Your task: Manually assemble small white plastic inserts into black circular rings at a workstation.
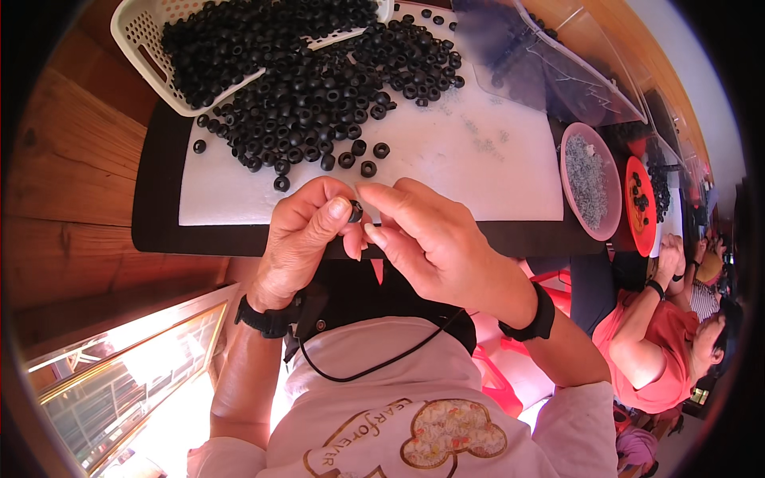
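A small black ring-shaped part (pixel 355 210) is pinched between the thumb and fingers of my left hand (pixel 299 231), just off the table's near edge. My right hand (pixel 434 235) is curled close beside it, fingertips by the part's right side. Whatever those fingertips hold is too small to make out. Beyond both hands, a large heap of similar black ring parts (pixel 295 111) spreads over a white sheet (pixel 494 191). Several loose ones lie at the near side of the heap.
A white perforated basket (pixel 147 60) lies tipped, full of black parts. Clear plastic bins (pixel 574 80) stand at the far right. A pink bowl (pixel 567 179) holds small clear pieces, beside an orange-red dish (pixel 637 231). Another person in a red shirt (pixel 649 350) sits to the right.
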### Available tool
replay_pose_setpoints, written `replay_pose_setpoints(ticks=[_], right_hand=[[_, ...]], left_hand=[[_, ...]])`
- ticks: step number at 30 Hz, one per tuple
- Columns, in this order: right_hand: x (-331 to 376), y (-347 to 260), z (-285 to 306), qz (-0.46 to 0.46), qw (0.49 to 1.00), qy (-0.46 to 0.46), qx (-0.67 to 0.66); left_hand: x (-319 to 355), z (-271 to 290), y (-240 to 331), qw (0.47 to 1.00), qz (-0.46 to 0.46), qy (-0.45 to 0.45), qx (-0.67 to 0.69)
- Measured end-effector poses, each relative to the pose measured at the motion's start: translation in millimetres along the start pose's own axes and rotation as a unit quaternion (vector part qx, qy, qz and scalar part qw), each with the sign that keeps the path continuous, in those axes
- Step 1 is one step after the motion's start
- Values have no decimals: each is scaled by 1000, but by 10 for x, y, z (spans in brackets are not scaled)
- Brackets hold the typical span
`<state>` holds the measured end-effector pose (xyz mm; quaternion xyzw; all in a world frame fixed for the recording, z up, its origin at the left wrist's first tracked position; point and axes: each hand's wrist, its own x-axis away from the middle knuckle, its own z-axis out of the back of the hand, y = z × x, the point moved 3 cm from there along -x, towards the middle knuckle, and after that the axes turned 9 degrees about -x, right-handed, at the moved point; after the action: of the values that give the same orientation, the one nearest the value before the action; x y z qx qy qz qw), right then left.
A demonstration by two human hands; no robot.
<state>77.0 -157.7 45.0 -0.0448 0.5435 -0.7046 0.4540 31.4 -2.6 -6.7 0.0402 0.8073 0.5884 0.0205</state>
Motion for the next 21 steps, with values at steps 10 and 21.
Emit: replay_pose_setpoints(ticks=[10,21], right_hand=[[-66,49,-56,2,999,-1,33],[-729,385,732,-115,945,-134,274]], left_hand=[[13,-52,29,1000,5,-14,-1],[-2,-28,17,999,5,-33,-5]])
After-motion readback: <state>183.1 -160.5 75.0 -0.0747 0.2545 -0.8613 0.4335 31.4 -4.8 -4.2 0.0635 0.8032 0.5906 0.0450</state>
